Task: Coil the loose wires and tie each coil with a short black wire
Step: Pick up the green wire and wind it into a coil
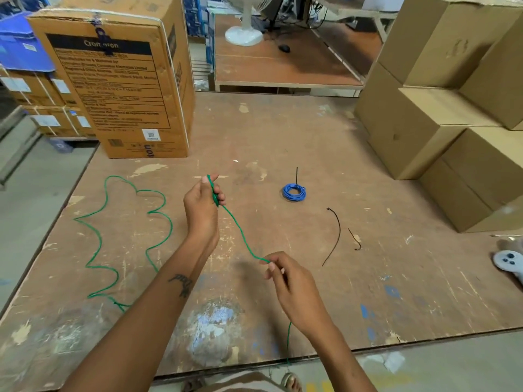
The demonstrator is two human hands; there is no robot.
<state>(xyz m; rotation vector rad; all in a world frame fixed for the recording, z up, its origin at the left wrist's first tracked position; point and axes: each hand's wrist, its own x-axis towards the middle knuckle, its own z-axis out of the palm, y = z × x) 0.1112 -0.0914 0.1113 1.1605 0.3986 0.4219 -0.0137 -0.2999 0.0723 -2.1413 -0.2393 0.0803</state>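
Note:
A long green wire [124, 219] lies in loose loops on the left of the brown table [283, 137]. My left hand [202, 203] grips one end of it, raised above the table. My right hand [291, 284] pinches the same wire further along, lower and to the right, and the stretch between the hands is nearly taut. Below my right hand the green wire hangs over the table's front edge. A blue coil [294, 192], tied with a black wire that sticks up, sits right of centre. Two short black wires [334, 236] lie loose beyond my right hand.
A tall printed cardboard box [121, 89] stands at the back left. Stacked plain cardboard boxes [441, 108] fill the right side. A grey game controller [509, 263] lies at the right edge. Behind the table are a lower wooden platform and a white fan base [244, 33].

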